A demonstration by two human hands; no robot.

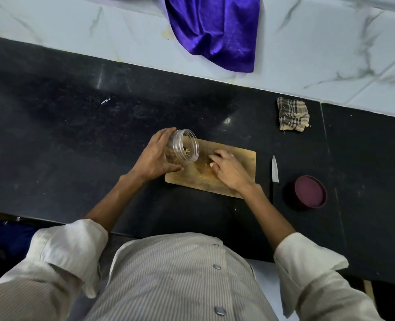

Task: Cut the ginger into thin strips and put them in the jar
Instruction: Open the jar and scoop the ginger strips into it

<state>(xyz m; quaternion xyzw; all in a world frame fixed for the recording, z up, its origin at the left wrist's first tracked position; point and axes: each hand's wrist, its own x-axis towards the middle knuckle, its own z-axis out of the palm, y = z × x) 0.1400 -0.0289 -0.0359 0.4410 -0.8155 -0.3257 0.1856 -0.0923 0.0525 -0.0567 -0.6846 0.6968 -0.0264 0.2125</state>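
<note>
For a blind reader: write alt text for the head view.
The left hand tilts a clear plastic jar over a wooden cutting board while the right hand gathers ginger strips. A knife and maroon lid lie right of it.

Right hand (229,169) lies over the middle of the cutting board (242,158); its fingertips cover whatever sits under them, so only a pale fleck or two of ginger (207,163) shows, too small to count. Left hand (156,156) wraps the jar (187,145), hiding its base and far wall; contents seen through clear plastic are blurred, a few yellowish strips at most. Purple cloth (212,31) cut off by top edge. Knife (274,172) handle dark against dark counter (76,112), outline hard to trace.
</note>
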